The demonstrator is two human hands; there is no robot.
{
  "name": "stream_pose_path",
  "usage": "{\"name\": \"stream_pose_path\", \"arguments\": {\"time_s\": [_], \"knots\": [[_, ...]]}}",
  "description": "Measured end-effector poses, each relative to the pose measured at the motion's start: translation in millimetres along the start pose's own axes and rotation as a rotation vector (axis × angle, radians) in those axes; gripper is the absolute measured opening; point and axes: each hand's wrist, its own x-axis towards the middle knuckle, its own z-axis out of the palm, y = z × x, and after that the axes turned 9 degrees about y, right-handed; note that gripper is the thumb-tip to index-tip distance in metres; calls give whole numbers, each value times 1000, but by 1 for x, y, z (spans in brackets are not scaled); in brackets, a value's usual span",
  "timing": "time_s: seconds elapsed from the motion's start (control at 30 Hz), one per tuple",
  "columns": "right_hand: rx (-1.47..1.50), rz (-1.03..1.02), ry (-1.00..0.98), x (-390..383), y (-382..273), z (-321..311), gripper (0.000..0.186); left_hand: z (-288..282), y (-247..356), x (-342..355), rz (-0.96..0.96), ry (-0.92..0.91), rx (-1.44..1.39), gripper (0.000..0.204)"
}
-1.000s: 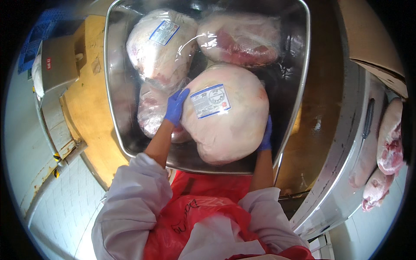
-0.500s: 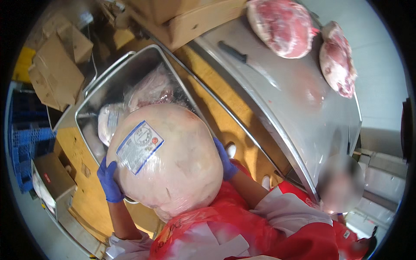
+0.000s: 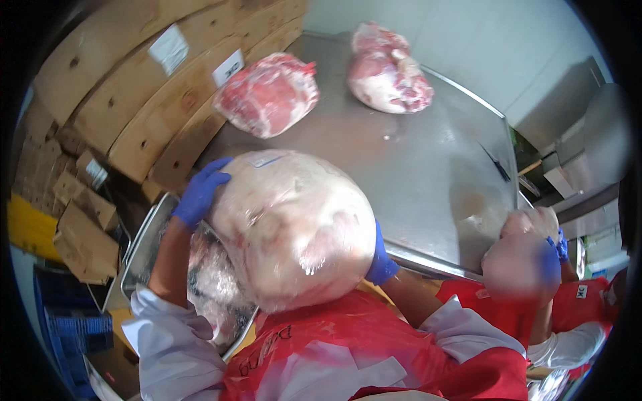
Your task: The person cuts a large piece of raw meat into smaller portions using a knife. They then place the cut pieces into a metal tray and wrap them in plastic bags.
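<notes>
- Gripping from both sides, the two hands carry a big wrapped meat cut in the air, just short of the near edge of the steel table.
- The left hand, in a blue glove, lies on the cut's upper left flank, fingers spread and pressed flat to the wrap; its bare forearm rises steeply from a rolled white sleeve.
- The right hand, also blue-gloved, cups the cut's lower right side just before the table's near edge; only part of it shows, fingers curled tight to the wrap.
- The cut is rounded, almost a ball, pale pink and white under clear, glossy, wrinkled film, with a small white label on top.
- Below the cut, left of the table, stands a metal tub with more film-wrapped meat inside.
- On the table's far part lie two unwrapped raw pieces, red and white, lumpy and wet-looking; the tabletop is dull brushed steel, smooth and smeared.
- Brown cardboard boxes are stacked along the table's left side.
- A red plastic apron, creased and shiny, covers the person's chest.
- At the table's right end another person stands, red-aproned and blue-gloved.
</notes>
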Motion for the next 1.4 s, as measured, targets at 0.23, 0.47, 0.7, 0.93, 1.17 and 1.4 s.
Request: {"name": "stream_pose_path", "arguments": {"time_s": [0.23, 0.47, 0.7, 0.93, 1.17, 1.4], "knots": [[-341, -305, 119, -4, -42, -83, 46, 223, 28, 149, 111, -263, 498, 56], [608, 314, 254, 49, -60, -200, 61, 444, -4, 300, 140, -464, 826, 71], [-263, 41, 894, 69, -110, -284, 83, 515, 69, 268, 315, -592, 741, 96], [-251, 12, 724, 115, -75, -214, 104, 506, 26, 256, 416, -327, 507, 78], [-153, 145, 843, 122, -57, -209, 95, 494, 25, 242, 617, -446, 288, 29], [-289, 127, 964, 117, -66, -188, 89, 476, 6, 256, 1138, -447, 0, 24]]}}
